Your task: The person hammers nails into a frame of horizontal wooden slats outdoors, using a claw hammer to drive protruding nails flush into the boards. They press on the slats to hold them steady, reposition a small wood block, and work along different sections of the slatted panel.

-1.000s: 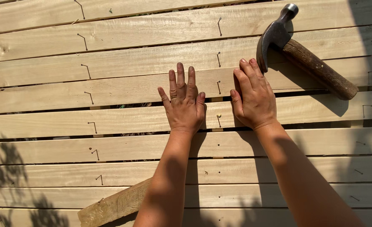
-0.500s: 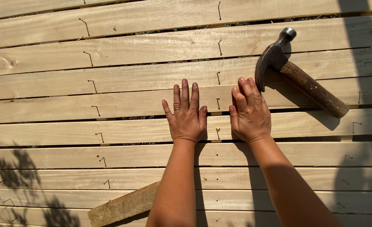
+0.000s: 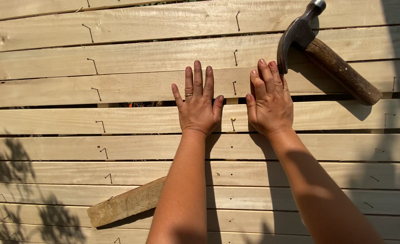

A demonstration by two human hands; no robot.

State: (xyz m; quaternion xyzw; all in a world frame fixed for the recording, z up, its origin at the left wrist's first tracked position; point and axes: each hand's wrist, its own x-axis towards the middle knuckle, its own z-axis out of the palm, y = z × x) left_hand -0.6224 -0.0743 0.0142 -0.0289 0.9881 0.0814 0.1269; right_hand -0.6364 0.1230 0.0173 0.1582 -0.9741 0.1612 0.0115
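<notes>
- On the pale wooden slats [image 3: 118,86], laid side by side with narrow gaps, the left hand [image 3: 198,106] and right hand [image 3: 270,101] lie flat, fingers spread, grasping nothing.
- Between both hands, a small nail [image 3: 232,120] stands in the slat they press; more nails dot the boards.
- Just beyond the right fingertips rests a steel-headed claw hammer with a worn brown wooden handle [image 3: 328,56], untouched.
- A short rough wooden offcut [image 3: 127,203] lies near the left forearm.
- Risk, as I judge it: splinters, or a palm catching a raised nail if either hand slides.
- No containers are visible.
</notes>
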